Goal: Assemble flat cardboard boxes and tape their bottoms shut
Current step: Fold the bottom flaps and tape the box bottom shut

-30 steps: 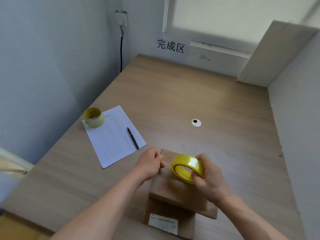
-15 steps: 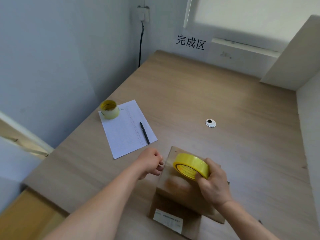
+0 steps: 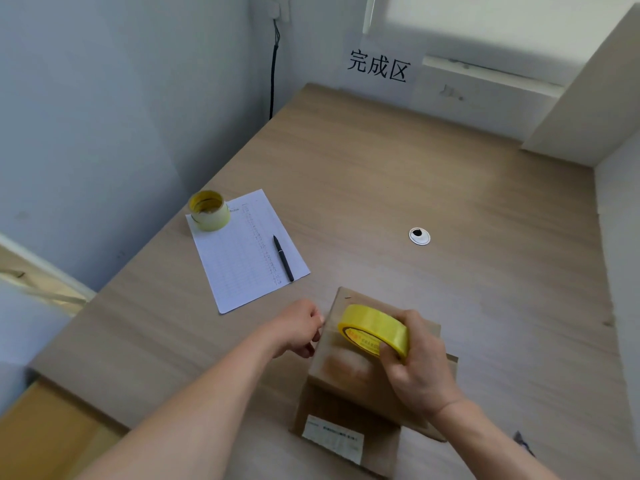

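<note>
My right hand (image 3: pixel 420 372) grips the yellow tape roll (image 3: pixel 374 336) over the box (image 3: pixel 349 372) on the table (image 3: pixel 381 188), while my left hand (image 3: pixel 298 329) seems to pinch the tape end at its edge, anchoring the strip.

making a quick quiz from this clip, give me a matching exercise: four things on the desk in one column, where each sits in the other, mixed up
Things:
1. yellow tape roll
2. pale tape roll
3. black pen
4. cardboard box

Places:
a. lies on the paper sheet's right part
b. under both hands
c. gripped by the right hand
d. stands on the sheet's far left corner

Pairs: 1-c, 2-d, 3-a, 4-b
</note>
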Demonstrator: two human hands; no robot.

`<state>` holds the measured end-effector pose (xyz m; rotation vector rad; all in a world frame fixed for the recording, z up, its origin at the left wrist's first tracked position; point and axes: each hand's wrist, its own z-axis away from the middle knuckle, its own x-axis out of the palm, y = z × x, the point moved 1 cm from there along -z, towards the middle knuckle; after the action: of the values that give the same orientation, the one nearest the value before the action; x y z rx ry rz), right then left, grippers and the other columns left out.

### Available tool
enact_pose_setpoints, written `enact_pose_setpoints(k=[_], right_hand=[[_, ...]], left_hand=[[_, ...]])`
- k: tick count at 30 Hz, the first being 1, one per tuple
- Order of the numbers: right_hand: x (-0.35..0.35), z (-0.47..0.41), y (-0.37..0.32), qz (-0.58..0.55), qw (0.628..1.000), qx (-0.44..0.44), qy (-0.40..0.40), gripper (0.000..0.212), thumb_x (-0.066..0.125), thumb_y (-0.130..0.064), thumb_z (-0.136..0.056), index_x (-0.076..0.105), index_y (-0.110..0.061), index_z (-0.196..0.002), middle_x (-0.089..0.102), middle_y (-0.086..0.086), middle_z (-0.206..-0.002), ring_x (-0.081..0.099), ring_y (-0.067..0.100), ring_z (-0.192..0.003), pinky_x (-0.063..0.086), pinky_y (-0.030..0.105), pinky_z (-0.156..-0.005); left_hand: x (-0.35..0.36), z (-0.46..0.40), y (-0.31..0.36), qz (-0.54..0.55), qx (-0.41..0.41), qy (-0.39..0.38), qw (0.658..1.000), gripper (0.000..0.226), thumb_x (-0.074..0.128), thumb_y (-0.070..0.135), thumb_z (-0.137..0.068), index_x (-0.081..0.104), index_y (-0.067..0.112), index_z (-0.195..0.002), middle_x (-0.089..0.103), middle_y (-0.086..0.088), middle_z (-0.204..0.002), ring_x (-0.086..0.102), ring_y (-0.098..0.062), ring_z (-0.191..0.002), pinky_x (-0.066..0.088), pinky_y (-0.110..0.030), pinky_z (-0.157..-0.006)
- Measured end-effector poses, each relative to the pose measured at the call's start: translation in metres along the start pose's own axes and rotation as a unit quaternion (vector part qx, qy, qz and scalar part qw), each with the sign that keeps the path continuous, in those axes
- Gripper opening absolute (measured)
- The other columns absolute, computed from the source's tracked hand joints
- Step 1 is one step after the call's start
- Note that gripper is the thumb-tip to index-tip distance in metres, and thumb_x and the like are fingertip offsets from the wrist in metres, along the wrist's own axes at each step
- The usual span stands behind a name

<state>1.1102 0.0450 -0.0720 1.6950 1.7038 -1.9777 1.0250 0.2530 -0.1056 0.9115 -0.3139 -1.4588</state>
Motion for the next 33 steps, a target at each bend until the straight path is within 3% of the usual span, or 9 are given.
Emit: enact_pose_setpoints(k=[3,7,12,16,20,23,25,30,33], right_hand=[[0.001,0.0,0.0,-0.003,1.0,0.005,0.005,0.041,0.066,-0.015,-0.072,0.053,-0.027,-0.108,0.05,-0.03,-0.091,0.044,-0.006,-0.08,0.029,-0.004,-0.076],[0.002,0.001,-0.001,0.001,1.0,0.007,0.012,0.041,0.066,-0.015,-0.072,0.05,-0.029,-0.107,0.049,-0.03,-0.089,0.042,-0.006,-0.078,0.029,-0.003,-0.074],[0.002,0.0,0.0,0.019,1.0,0.011,0.009,0.042,0.066,-0.018,-0.072,0.045,-0.034,-0.105,0.05,-0.021,-0.084,0.039,-0.003,-0.073,0.029,0.014,-0.065],[-0.002,-0.003,0.0,-0.006,1.0,0.019,-0.009,0.037,0.067,-0.018,-0.07,0.046,-0.036,-0.095,0.051,-0.026,-0.077,0.047,-0.007,-0.07,0.032,0.004,-0.065],[-0.019,-0.011,0.005,-0.175,0.971,0.118,-0.111,0.031,0.074,-0.029,-0.059,0.07,-0.015,-0.087,0.069,0.009,-0.08,0.062,0.017,-0.073,0.05,0.037,-0.069],[-0.046,-0.005,0.019,-0.344,0.915,0.181,-0.107,0.02,0.073,-0.023,-0.064,0.069,-0.007,-0.076,0.067,0.028,-0.077,0.066,0.031,-0.078,0.05,0.04,-0.072],[-0.063,0.003,0.028,-0.363,0.906,0.199,-0.09,0.02,0.06,-0.025,-0.077,0.061,-0.009,-0.065,0.06,0.021,-0.059,0.061,0.034,-0.065,0.048,0.039,-0.066],[-0.092,0.014,0.034,-0.109,0.98,0.134,-0.101,0.036,0.049,-0.039,-0.083,0.047,-0.008,-0.064,0.045,0.0,-0.054,0.043,0.015,-0.053,0.035,0.037,-0.052],[-0.102,0.021,0.033,0.115,0.979,0.107,-0.131,0.041,0.042,-0.053,-0.082,0.049,-0.014,-0.069,0.05,0.002,-0.058,0.05,0.02,-0.061,0.039,0.04,-0.058]], left_hand=[[0.012,-0.001,-0.004,-0.002,0.002,0.043,0.999,0.025,0.038,0.026,-0.103,0.044,0.016,-0.08,0.055,-0.009,-0.081,0.057,-0.027,-0.065,0.051,-0.037,-0.062],[0.029,-0.005,-0.013,-0.039,-0.001,0.152,0.988,0.012,0.046,0.026,-0.1,0.05,0.018,-0.091,0.06,-0.007,-0.097,0.059,-0.031,-0.1,0.046,-0.036,-0.082],[0.029,-0.005,-0.015,0.165,0.035,0.258,0.951,0.029,0.048,0.016,-0.097,0.062,0.022,-0.122,0.067,-0.003,-0.117,0.062,-0.023,-0.109,0.05,-0.037,-0.096],[0.049,0.003,-0.004,0.166,0.163,0.168,0.958,0.036,0.046,0.018,-0.102,0.055,0.023,-0.136,0.053,0.015,-0.135,0.045,0.007,-0.123,0.03,0.0,-0.096],[0.047,-0.001,-0.014,0.123,0.186,0.159,0.962,0.039,0.044,0.021,-0.103,0.048,0.032,-0.14,0.043,0.024,-0.137,0.039,0.008,-0.128,0.026,-0.003,-0.1],[0.047,-0.002,-0.015,0.096,0.178,0.172,0.964,0.039,0.043,0.027,-0.103,0.046,0.042,-0.138,0.042,0.028,-0.134,0.039,0.009,-0.126,0.027,-0.005,-0.099],[0.048,-0.001,-0.015,0.083,0.173,0.174,0.966,0.038,0.042,0.03,-0.103,0.045,0.044,-0.138,0.043,0.028,-0.135,0.039,0.008,-0.126,0.028,-0.009,-0.101],[0.051,-0.003,-0.014,0.052,0.169,0.164,0.97,0.037,0.041,0.036,-0.102,0.045,0.046,-0.138,0.046,0.022,-0.142,0.04,0.004,-0.129,0.029,-0.013,-0.103],[0.052,-0.005,-0.013,0.037,0.168,0.172,0.97,0.037,0.042,0.037,-0.102,0.045,0.047,-0.138,0.048,0.018,-0.143,0.042,0.001,-0.129,0.03,-0.015,-0.103]])
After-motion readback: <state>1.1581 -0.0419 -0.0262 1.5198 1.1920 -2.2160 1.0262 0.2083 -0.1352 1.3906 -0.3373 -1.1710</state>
